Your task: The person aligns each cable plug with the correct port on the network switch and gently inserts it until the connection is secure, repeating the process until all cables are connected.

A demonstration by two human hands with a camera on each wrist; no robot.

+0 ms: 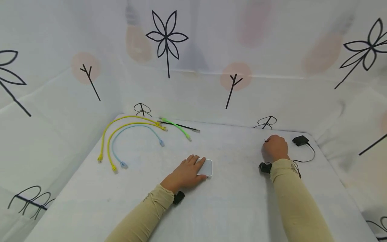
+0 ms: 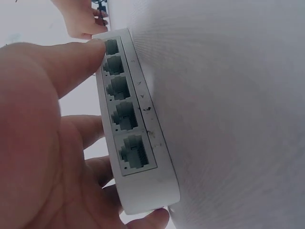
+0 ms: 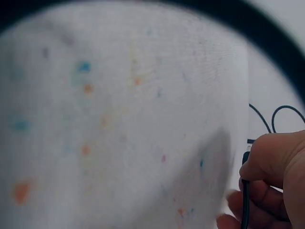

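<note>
A small white network switch lies on the table near its middle. My left hand holds it from the left, fingers over its top and thumb at the near edge. In the left wrist view the switch shows a row of several ports, with the thumb beside the farthest one. Toward the back right, my right hand pinches a thin black cable end. The right wrist view shows the black cable between thumb and fingers; its tip is partly hidden. A black power adapter lies right of that hand.
At the back left lie two yellow network cables, a light blue one, a green one and a short black one. The adapter's cord loops toward the right wrist. Patterned white fabric surrounds the table.
</note>
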